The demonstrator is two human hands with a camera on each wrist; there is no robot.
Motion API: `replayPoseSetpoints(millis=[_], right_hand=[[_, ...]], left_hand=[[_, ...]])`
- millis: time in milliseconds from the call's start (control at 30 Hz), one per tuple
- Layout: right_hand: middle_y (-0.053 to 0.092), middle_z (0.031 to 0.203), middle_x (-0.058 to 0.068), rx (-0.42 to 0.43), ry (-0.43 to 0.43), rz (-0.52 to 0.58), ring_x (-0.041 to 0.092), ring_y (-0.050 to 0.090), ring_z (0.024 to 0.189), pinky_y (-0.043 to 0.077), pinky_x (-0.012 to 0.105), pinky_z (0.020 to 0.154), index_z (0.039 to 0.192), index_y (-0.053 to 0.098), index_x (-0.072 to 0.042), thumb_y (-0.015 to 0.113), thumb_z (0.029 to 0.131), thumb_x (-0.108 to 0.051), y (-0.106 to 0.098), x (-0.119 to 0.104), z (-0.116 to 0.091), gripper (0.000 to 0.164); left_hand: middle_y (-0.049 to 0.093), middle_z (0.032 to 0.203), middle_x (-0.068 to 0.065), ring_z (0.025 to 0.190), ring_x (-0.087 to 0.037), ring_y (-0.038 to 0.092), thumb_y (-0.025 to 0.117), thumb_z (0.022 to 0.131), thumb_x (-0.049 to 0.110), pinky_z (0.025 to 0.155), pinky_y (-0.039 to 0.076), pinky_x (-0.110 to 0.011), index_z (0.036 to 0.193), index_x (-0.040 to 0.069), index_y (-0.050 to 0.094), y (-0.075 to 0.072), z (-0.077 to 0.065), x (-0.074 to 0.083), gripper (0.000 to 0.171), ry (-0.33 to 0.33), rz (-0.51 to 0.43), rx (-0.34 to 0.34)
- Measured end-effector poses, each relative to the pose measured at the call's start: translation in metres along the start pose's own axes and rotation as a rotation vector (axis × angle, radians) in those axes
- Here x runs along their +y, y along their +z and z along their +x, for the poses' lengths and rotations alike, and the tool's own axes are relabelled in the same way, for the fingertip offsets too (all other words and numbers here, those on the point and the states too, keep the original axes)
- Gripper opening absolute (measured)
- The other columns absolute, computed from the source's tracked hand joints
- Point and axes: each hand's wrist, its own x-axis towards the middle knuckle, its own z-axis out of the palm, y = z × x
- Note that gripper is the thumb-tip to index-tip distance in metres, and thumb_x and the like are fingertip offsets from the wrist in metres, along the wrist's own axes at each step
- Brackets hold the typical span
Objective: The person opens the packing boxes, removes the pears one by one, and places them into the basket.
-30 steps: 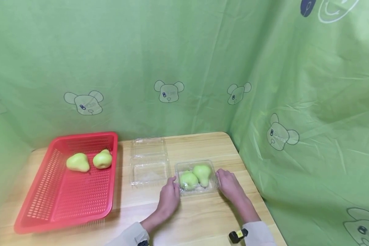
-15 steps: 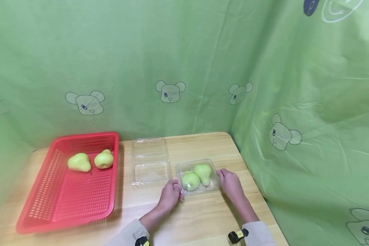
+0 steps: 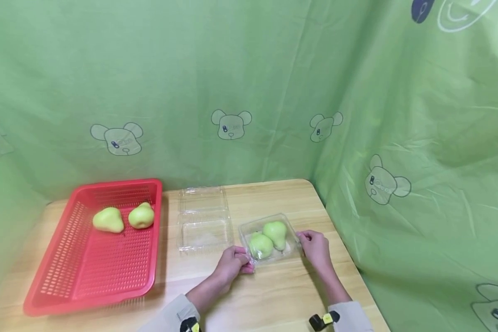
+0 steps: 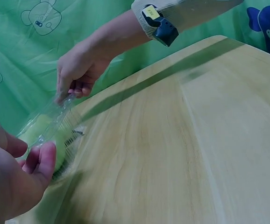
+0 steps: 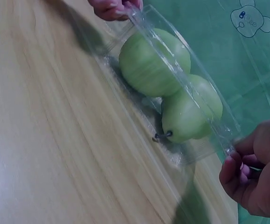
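A clear plastic clamshell box [image 3: 252, 226] with two green pears inside, one on the left [image 3: 260, 246] and one on the right [image 3: 275, 234], lies between both hands, turned slightly on the table. Its lid lies over the pears. At the near left corner, my left hand [image 3: 231, 265] pinches the box's rim between thumb and fingers. On the opposite side my right hand [image 3: 317, 249] pinches the right edge. Seen from the right wrist, the right hand's fingertips [image 5: 230, 163] grip the rim, and a dark stem [image 5: 163, 136] shows on one pear.
Left of the box lies an open, empty clamshell box [image 3: 205, 233]. A red perforated basket [image 3: 108, 267] stands at the table's left, holding a pear [image 3: 109, 220] and a second pear [image 3: 141, 216]. Green curtains [image 3: 249, 69] hang behind and to the right of the wooden table [image 3: 274, 295].
The left hand has shifted slightly nearer and right, to the box's near corner. The box has turned a little and moved slightly right, the right hand staying at its edge.
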Motion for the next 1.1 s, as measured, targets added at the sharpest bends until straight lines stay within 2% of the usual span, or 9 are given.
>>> replayPoseSetpoints(millis=[133,267,433,633,733,933,1000,1100], right_hand=[[0.071,0.076,0.02,-0.008,0.046,0.045,0.017,0.06,0.051,0.042,0.021,0.041,0.11,0.075,0.005,0.067,0.101,-0.018,-0.001,0.001,-0.003,0.026],[0.072,0.088,0.019,-0.003,0.118,0.115,0.02,0.065,0.061,0.05,0.022,0.047,0.117,0.073,0.005,0.064,0.102,-0.014,-0.002,-0.001,-0.009,0.026],[0.07,0.11,0.026,0.011,0.21,0.298,0.017,0.069,0.073,0.064,0.026,0.064,0.126,0.067,0.008,0.059,0.102,-0.004,-0.002,-0.007,-0.017,0.029],[0.06,0.132,0.033,0.011,0.324,0.553,0.009,0.068,0.081,0.065,0.02,0.075,0.141,0.053,0.013,0.056,0.101,0.002,-0.001,-0.01,-0.026,0.041],[0.062,0.129,0.028,0.019,0.38,0.635,0.009,0.07,0.083,0.065,0.019,0.08,0.146,0.048,0.01,0.058,0.101,0.0,0.0,-0.011,-0.032,0.046],[0.073,0.104,0.007,-0.015,0.422,0.769,0.008,0.074,0.083,0.065,0.022,0.086,0.155,0.033,0.006,0.065,0.097,-0.001,0.005,-0.013,-0.04,0.067],[0.073,0.103,0.005,-0.022,0.441,0.815,0.008,0.075,0.084,0.065,0.022,0.088,0.157,0.027,0.005,0.067,0.096,0.0,0.007,-0.014,-0.043,0.073],[0.071,0.107,0.008,-0.019,0.466,0.873,0.01,0.075,0.087,0.064,0.023,0.091,0.158,0.023,0.004,0.066,0.096,0.001,0.011,-0.016,-0.048,0.075]], left_hand=[[0.07,0.095,-0.017,0.076,-0.017,0.07,0.059,0.097,-0.004,0.081,0.068,-0.033,0.124,-0.012,0.045,0.0,0.0,-0.003,0.031,0.006,-0.016,-0.042],[0.067,0.095,-0.015,0.077,-0.017,0.07,0.057,0.097,-0.005,0.083,0.067,-0.032,0.122,-0.01,0.044,-0.001,0.002,-0.004,0.029,-0.002,-0.034,-0.089],[0.066,0.098,-0.015,0.083,-0.02,0.07,0.059,0.095,-0.006,0.089,0.066,-0.035,0.121,-0.009,0.044,-0.003,0.005,-0.005,0.03,-0.019,-0.071,-0.134],[0.067,0.099,-0.016,0.085,-0.022,0.07,0.062,0.093,-0.005,0.09,0.066,-0.036,0.119,-0.007,0.045,-0.003,0.01,-0.009,0.031,-0.047,-0.096,-0.156],[0.066,0.098,-0.015,0.084,-0.021,0.07,0.062,0.093,-0.005,0.089,0.066,-0.035,0.118,-0.006,0.045,-0.003,0.011,-0.01,0.03,-0.045,-0.105,-0.159],[0.064,0.098,-0.014,0.084,-0.022,0.069,0.063,0.092,-0.005,0.088,0.066,-0.035,0.115,-0.003,0.044,-0.003,0.012,-0.009,0.029,-0.048,-0.118,-0.161],[0.063,0.1,-0.015,0.084,-0.023,0.069,0.063,0.092,-0.006,0.088,0.066,-0.035,0.113,-0.003,0.043,-0.003,0.012,-0.008,0.029,-0.053,-0.12,-0.167],[0.061,0.102,-0.015,0.085,-0.024,0.068,0.062,0.092,-0.007,0.089,0.066,-0.036,0.111,-0.001,0.043,-0.003,0.013,-0.007,0.028,-0.064,-0.123,-0.179]])
